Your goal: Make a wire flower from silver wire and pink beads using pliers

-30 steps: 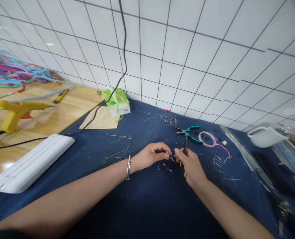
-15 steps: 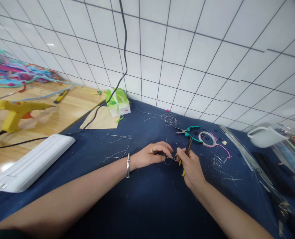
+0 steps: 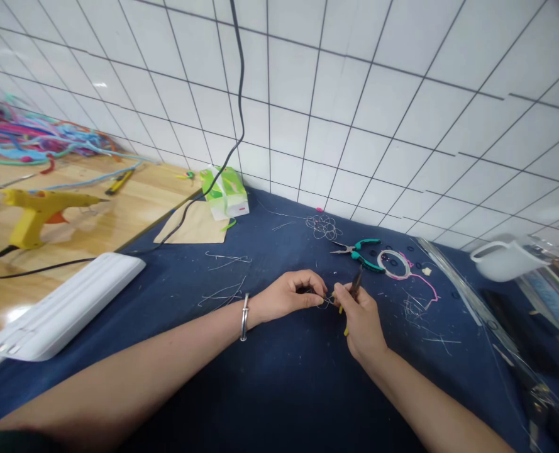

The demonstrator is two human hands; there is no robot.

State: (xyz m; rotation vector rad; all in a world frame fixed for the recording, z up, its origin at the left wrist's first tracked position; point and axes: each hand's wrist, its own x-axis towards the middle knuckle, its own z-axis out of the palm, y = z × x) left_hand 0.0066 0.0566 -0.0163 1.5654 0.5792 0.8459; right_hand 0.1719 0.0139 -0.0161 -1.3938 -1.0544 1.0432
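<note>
Between my two hands is a thin silvery wire [image 3: 327,302], bent in small loops. My left hand [image 3: 291,294], with a silver bangle at the wrist, pinches the wire between thumb and fingertips. Yellow-handled pliers [image 3: 356,284] rest in the palm of my right hand [image 3: 363,318], their dark jaws pointing away from me. The thumb and index finger of that hand also meet at the wire's right end. Just beyond lie teal-handled pliers [image 3: 359,249], spread on the blue cloth [image 3: 270,377].
Loose wire pieces [image 3: 225,292] lie left of my hands, and a wire coil [image 3: 321,226] near the wall. A white ring with pink cord [image 3: 393,264] and a white mug [image 3: 500,258] stand right. Leftward are a power strip [image 3: 66,305], yellow glue gun [image 3: 38,211] and tissue pack [image 3: 225,192].
My left thumb and fingers have closed further on the wire, the thumb reaching a little to the right. My right hand stays nearly in place with the pliers. The view has shifted slightly.
</note>
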